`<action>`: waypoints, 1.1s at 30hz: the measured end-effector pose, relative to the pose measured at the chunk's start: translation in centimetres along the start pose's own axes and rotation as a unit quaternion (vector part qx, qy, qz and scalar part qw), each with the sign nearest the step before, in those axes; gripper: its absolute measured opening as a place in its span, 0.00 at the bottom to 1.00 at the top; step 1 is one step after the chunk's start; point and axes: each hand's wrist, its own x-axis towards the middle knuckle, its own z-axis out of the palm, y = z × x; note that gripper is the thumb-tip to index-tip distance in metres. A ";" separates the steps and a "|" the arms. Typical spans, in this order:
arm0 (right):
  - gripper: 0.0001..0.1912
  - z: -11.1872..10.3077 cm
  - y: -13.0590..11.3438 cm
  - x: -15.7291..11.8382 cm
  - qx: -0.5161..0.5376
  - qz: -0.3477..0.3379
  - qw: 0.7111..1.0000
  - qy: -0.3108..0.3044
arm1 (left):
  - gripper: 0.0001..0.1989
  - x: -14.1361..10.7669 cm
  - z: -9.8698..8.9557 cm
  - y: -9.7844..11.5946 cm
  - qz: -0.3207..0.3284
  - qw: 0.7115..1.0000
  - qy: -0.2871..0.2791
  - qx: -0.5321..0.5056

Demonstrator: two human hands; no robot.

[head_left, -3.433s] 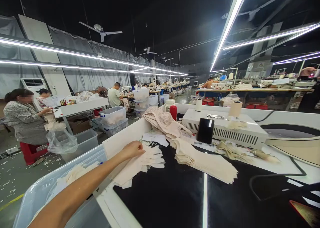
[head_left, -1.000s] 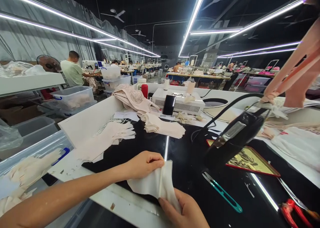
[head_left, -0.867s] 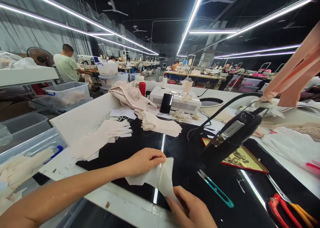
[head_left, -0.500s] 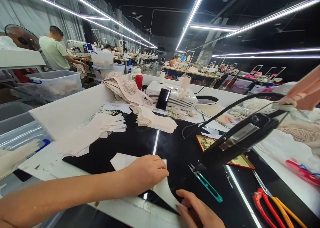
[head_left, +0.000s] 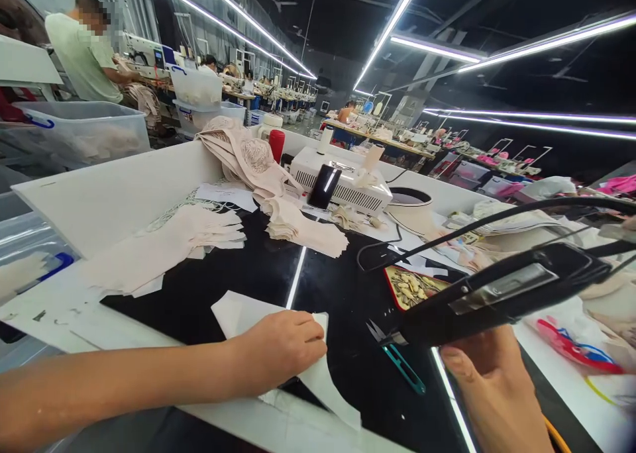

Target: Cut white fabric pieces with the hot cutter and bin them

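My left hand (head_left: 283,350) is closed, its curled fingers pressed onto a white, curved cut piece (head_left: 243,312) on the black tabletop. Fabric or paper, I cannot tell. The piece's tapering end shows below the knuckles. My right hand (head_left: 501,387) is closed around the underside of a black corded handheld tool (head_left: 497,297) with a metal tip. The thumb lies below the tool, and the other fingers are partly hidden behind it. Under the tip lie teal thread snips (head_left: 402,367). A red-rimmed tray (head_left: 412,287) of small seed-like bits sits behind the tool.
Stacked beige cut pieces (head_left: 303,231) and a larger pile (head_left: 173,241) lie ahead. A phone (head_left: 324,187) leans on a white vented box (head_left: 358,181). A cord (head_left: 447,231) arches over the right side. A person (head_left: 82,55) works at the far left.
My right hand has moved from the white piece's lower end to the black tool, which now tilts flatter. My left hand stays on the piece. The view has shifted slightly.
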 end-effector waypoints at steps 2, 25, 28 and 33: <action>0.47 1.9 -1.8 0.8 0.053 0.012 0.998 -0.018 | 0.11 0.0 -0.1 0.1 -0.003 1.000 0.006 -0.001; 0.31 12.3 -5.9 3.3 0.258 -0.072 0.961 0.067 | 0.11 0.9 2.0 0.9 0.003 0.996 0.064 0.055; 0.29 12.3 -5.5 3.4 0.284 -0.071 0.955 0.043 | 0.10 0.6 2.4 1.3 -0.009 0.994 0.097 0.057; 0.28 12.1 -5.1 3.6 0.308 -0.058 0.949 0.012 | 0.10 0.9 1.8 1.5 -0.019 0.993 0.107 0.051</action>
